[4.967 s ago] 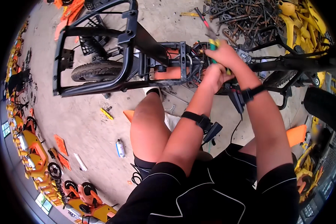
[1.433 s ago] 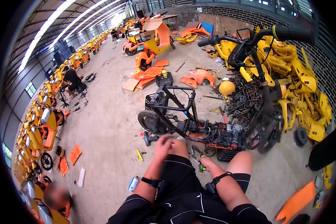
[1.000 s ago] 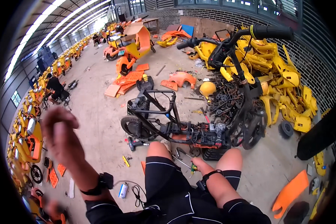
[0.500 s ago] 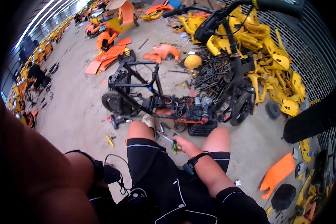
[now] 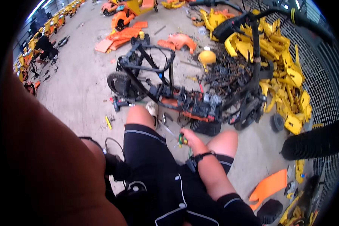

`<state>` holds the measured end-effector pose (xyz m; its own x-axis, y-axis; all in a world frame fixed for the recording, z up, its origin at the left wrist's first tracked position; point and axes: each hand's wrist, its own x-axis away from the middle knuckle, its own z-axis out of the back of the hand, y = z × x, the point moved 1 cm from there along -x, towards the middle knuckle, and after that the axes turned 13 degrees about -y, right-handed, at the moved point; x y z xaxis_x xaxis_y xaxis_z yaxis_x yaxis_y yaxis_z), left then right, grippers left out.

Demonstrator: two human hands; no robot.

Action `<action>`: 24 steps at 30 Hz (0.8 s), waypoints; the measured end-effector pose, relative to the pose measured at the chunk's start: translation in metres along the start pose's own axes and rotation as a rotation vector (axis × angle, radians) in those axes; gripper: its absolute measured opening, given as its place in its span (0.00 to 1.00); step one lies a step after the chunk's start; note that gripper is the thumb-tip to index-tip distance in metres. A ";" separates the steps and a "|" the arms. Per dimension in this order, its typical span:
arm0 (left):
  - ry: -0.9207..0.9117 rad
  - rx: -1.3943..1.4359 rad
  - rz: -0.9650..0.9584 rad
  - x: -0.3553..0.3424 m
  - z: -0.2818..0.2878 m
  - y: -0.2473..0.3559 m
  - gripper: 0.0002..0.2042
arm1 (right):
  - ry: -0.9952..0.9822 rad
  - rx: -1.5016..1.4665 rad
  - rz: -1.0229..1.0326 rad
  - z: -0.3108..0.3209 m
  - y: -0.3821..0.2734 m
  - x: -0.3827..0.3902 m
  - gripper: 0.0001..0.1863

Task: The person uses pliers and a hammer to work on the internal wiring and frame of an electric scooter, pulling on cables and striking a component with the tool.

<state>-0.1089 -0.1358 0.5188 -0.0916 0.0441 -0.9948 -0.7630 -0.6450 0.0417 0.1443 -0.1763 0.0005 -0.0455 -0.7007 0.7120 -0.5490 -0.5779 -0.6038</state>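
Note:
My right hand [image 5: 190, 137] grips a tool with green and yellow handles [image 5: 183, 141] between my knees. Just beyond it, metal hand tools [image 5: 167, 120] lie on the floor below a stripped black scooter frame [image 5: 158, 67], whose middle holds exposed wiring and parts [image 5: 194, 101]. My left arm [image 5: 56, 158] is raised very close to the camera, dark and large along the left; its fingers cannot be made out. A black device with a cable [image 5: 118, 167] is strapped to it. A cordless power tool [image 5: 118, 103] lies left of my left knee.
Yellow body panels [image 5: 286, 75] are heaped right, beside dark metal parts [image 5: 229, 75]. Orange panels [image 5: 120, 37] lie behind the frame, another [image 5: 269, 186] at lower right. A person [image 5: 43, 49] works at far left near a row of yellow scooters [image 5: 54, 22]. A black hose-like object [image 5: 309, 141] juts in right.
My view has tilted down from the hall. My left hand rose from my knee toward the camera. My right hand came down from the frame to between my knees, still holding the tool.

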 end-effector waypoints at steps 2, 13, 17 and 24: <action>0.017 -0.015 -0.024 -0.003 0.010 -0.006 0.16 | 0.026 -0.011 0.006 0.004 0.004 -0.007 0.11; 0.006 -0.088 -0.169 -0.060 0.081 -0.046 0.15 | 0.012 -0.020 0.032 0.017 0.006 -0.022 0.10; 0.003 -0.048 -0.212 -0.055 0.077 -0.070 0.14 | -0.008 0.010 0.005 0.020 0.020 -0.032 0.15; 0.000 -0.032 -0.206 -0.034 0.061 -0.098 0.14 | 0.013 0.162 0.050 0.027 0.025 -0.076 0.17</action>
<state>-0.0700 -0.0276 0.5541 0.0645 0.1775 -0.9820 -0.7450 -0.6462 -0.1657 0.1571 -0.1484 -0.0785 -0.0814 -0.7254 0.6835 -0.4042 -0.6028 -0.6879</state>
